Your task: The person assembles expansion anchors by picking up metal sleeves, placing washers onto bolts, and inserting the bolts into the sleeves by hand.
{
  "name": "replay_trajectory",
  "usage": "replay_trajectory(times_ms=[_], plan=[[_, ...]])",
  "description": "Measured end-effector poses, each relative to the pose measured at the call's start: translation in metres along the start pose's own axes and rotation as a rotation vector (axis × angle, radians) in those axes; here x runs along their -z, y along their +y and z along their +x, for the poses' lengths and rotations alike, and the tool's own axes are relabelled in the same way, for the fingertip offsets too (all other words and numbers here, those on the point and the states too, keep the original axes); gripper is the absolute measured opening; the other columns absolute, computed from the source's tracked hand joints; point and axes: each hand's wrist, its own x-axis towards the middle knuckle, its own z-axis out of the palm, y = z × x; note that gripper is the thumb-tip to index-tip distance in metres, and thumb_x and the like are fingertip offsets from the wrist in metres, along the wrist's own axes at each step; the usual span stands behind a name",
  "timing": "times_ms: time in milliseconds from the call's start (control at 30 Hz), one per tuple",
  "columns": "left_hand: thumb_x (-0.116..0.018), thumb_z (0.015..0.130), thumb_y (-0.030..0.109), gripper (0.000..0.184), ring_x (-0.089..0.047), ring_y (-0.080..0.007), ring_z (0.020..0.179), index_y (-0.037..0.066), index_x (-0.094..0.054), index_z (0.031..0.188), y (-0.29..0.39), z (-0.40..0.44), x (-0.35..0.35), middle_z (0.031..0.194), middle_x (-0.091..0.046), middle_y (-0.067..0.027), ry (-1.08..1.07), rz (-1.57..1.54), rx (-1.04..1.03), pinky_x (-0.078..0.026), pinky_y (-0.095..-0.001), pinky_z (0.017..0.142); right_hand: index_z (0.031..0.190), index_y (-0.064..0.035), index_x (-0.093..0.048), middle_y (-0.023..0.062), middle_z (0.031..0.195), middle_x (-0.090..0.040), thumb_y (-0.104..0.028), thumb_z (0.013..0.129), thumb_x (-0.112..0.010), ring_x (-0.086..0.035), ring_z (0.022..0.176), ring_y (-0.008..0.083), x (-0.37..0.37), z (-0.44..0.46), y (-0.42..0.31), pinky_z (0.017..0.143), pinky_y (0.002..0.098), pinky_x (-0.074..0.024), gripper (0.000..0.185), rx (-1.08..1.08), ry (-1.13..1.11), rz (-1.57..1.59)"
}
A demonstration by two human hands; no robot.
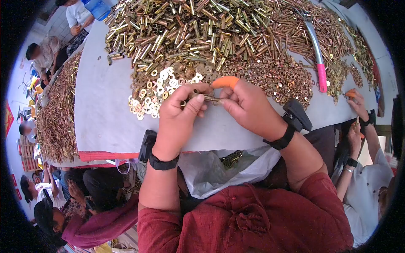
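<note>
My left hand (179, 105) is closed around a few brass-coloured metal sleeves (182, 103); their round open ends show by the thumb. Between both hands lies a thin bolt (209, 98), pinched at its right end by my right hand (251, 105). An orange finger cover (225, 81) is on the right index finger. Whether a nut or washer sits on the bolt is too small to tell. Just beyond my left hand lie shiny flat washers (164, 79), and beyond my right hand a pile of hex nuts (274, 80).
A large heap of sleeves (185, 33) covers the table's far side, with bolts (291, 29) to its right. A pink-handled tool (322, 78) lies at right. On my lap rests a white bag (202, 173) holding metal parts. Co-workers' hands (357, 105) are at right; others sit left.
</note>
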Motion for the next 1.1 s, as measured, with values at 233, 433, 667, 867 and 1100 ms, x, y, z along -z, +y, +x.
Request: replay_trajectory(times_ms=[233,433,667,867,1100], plan=[[-0.055,0.098,0.007,0.034,-0.059,-0.0089,0.077,-0.002,-0.053,0.131,0.001,0.002,-0.003,0.105,-0.068,-0.0097,0.106,-0.437,0.057,-0.051,-0.0220,0.070,0.141,-0.0083,-0.037,0.0065,0.105,-0.059,0.003,0.089,-0.058,-0.059,0.089,0.0090,-0.026,0.004,0.003,0.077,0.0222,-0.0483,0.057,-0.106,-0.077,0.695],[-0.053,0.102,0.017,0.017,-0.054,-0.0074,0.063,0.003,-0.054,0.112,-0.002,-0.006,0.000,0.091,-0.065,-0.0050,-0.050,-0.627,0.139,-0.044,-0.0201,0.054,0.123,-0.0073,-0.058,0.0073,0.084,-0.065,-0.012,0.085,-0.070,-0.063,0.068,0.0169,-0.012,0.000,-0.017,0.061,0.0303,-0.0508,0.040,0.087,0.090,0.150],[-0.052,0.102,0.015,0.012,-0.047,-0.0062,0.059,0.005,-0.056,0.107,0.002,-0.005,0.002,0.085,-0.063,-0.0029,0.117,-0.326,0.137,-0.035,-0.0200,0.049,0.098,-0.0075,-0.062,0.0125,0.089,-0.060,-0.021,0.081,-0.072,-0.063,0.085,0.0332,-0.003,0.004,0.005,0.070,0.0435,-0.0500,0.024,0.186,0.044,-0.503],[-0.064,0.093,0.012,0.012,-0.058,-0.0153,0.067,0.002,-0.059,0.098,-0.009,-0.006,0.004,0.078,-0.063,-0.0068,0.114,0.292,-0.094,-0.047,-0.0293,0.061,0.095,-0.0048,-0.062,0.0149,0.089,-0.064,-0.018,0.084,-0.068,-0.063,0.084,0.0356,-0.001,0.008,0.008,0.072,0.0449,-0.0504,0.018,0.135,0.075,-0.277],[-0.067,0.088,0.011,0.015,-0.059,-0.0275,0.069,0.003,-0.060,0.097,-0.011,-0.003,-0.001,0.079,-0.062,-0.0134,0.135,0.493,-0.251,-0.048,-0.0342,0.065,0.097,-0.0042,-0.064,0.0161,0.090,-0.065,-0.016,0.086,-0.066,-0.063,0.085,0.0361,-0.008,0.007,0.013,0.073,0.0439,-0.0508,0.017,0.174,0.102,-0.173]])
